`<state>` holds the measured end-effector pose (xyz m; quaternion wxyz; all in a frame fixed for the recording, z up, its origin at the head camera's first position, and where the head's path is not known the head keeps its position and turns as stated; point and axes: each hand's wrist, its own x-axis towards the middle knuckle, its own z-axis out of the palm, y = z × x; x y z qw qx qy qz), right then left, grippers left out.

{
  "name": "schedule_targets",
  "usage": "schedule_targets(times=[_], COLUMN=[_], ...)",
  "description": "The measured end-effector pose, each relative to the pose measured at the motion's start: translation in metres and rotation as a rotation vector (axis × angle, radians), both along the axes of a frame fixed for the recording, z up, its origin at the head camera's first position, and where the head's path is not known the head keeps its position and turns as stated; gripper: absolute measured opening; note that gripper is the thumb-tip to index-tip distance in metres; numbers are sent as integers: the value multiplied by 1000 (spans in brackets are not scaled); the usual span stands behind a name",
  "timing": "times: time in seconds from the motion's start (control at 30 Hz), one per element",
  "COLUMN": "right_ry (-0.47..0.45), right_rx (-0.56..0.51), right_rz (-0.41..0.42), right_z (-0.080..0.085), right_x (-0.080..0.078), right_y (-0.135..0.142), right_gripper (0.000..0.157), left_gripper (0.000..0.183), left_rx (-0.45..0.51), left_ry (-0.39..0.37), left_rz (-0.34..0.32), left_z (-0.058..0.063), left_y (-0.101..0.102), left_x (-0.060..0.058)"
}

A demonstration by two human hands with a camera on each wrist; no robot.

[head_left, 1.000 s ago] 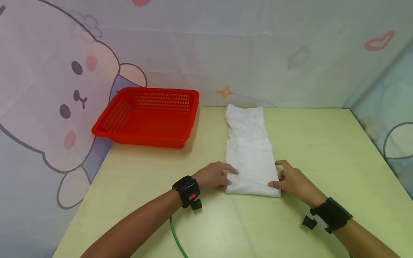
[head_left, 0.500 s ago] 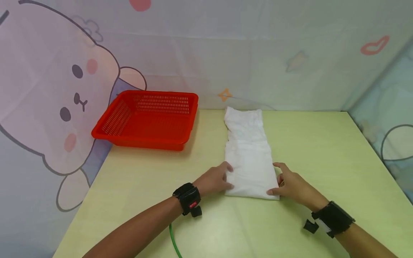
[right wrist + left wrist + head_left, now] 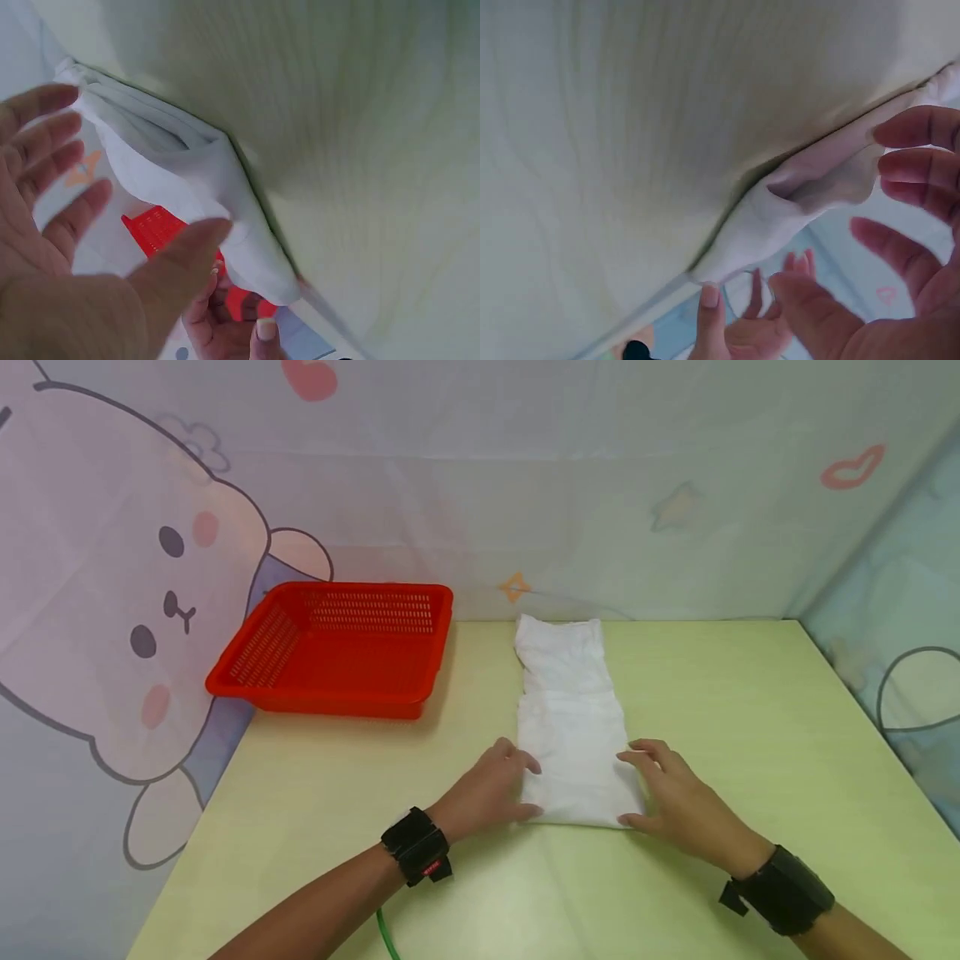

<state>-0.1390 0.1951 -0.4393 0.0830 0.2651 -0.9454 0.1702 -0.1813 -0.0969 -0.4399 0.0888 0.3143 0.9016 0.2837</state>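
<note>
A folded white cloth [image 3: 573,760] lies lengthwise on the table, its narrow strip reaching to the back edge. My left hand [image 3: 476,793] is at its left side near the front corner, thumb and fingers spread around the edge. Across from it my right hand [image 3: 690,810] has its fingertips over the right edge and its thumb at the front corner. In the left wrist view the layered side of the cloth [image 3: 757,225] bulges slightly, and the left fingers are parted. The right wrist view shows loose folds along the cloth [image 3: 217,180], with the right thumb and fingers wide apart.
A red plastic basket [image 3: 345,660] with slotted walls stands at the back left of the pale yellow table [image 3: 750,710]. Behind it hangs a printed curtain [image 3: 487,493]. A green cord [image 3: 386,935] runs beneath the left forearm.
Both hands have slid slightly toward the cloth's front edge. The right fingers have moved inward over its right side, and the left index finger has drawn back and bent. The head view has shifted a little.
</note>
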Motion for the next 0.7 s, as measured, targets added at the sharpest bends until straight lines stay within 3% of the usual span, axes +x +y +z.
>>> schedule_targets(times=[0.07, 0.2, 0.27, 0.37, 0.47, 0.57, 0.63, 0.7], right_ry=[70, 121, 130, 140, 170, 255, 328, 394], right_rx=[54, 148, 188, 242, 285, 320, 331, 343], right_rz=[77, 170, 191, 218, 248, 282, 292, 290], right_z=[0, -1, -2, -5, -10, -15, -18, -20], right_x=[1, 3, 4, 5, 6, 7, 7, 7], right_y=[-1, -3, -3, -2, -2, -4, -6, -9], right_gripper=[80, 82, 82, 80, 72, 51, 40, 47], left_gripper=[57, 76, 84, 88, 86, 81, 78, 74], left_rx=[-83, -246, -304, -365, -436, -502, -527, -540], left_ry=[116, 328, 381, 382, 336, 312, 335, 390], left_rz=[-70, -206, -242, -264, -268, -263, -260, -261], left_z=[-2, -4, -5, -7, -12, -17, -19, -20], left_y=[0, 1, 2, 2, 1, 1, 1, 2], left_x=[4, 9, 12, 16, 19, 20, 21, 20])
